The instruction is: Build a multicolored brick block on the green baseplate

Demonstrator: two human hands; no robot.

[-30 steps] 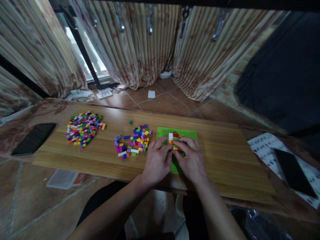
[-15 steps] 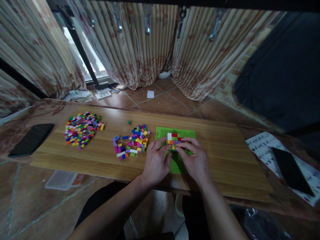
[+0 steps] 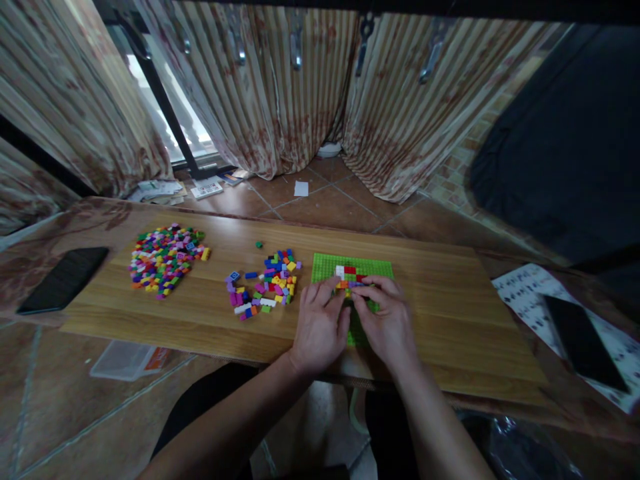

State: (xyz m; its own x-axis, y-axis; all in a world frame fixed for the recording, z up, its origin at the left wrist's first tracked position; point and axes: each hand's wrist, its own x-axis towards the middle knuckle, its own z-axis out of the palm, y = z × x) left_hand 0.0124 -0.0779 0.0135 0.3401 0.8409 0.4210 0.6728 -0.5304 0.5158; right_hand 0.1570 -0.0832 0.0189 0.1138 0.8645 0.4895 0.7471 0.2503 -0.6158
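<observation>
Fingers point(image 3: 327, 287) of my left hand point(image 3: 319, 327) and right hand point(image 3: 391, 320) curl at the brick build point(image 3: 350, 271) on the green baseplate point(image 3: 325, 261); whether they're gripping, I can't tell. Lopsided pressure could loosen it.

Toy-brick build on green studded baseplate point(image 3: 325, 262), two bare hands at work, wood-grain tabletop point(image 3: 450, 300).
Left hand point(image 3: 320, 327): fingertips at the left and near side of a small brick build point(image 3: 350, 271), white, red, orange and purple visible; right hand point(image 3: 387, 317): thumb and fingers bent together at its right and near side, anything between them hidden. Left of the baseplate: loose mixed bricks point(image 3: 271, 303), one green brick point(image 3: 259, 245) apart beyond them, a denser multicoloured brick heap point(image 3: 165, 260) farther left. Far left: black flat slab point(image 3: 63, 280). Far right: black smartphone-like device point(image 3: 585, 340) lying on a printed sheet point(image 3: 520, 287). Behind: striped floral curtains point(image 3: 280, 87), tiled floor point(image 3: 340, 200).
</observation>
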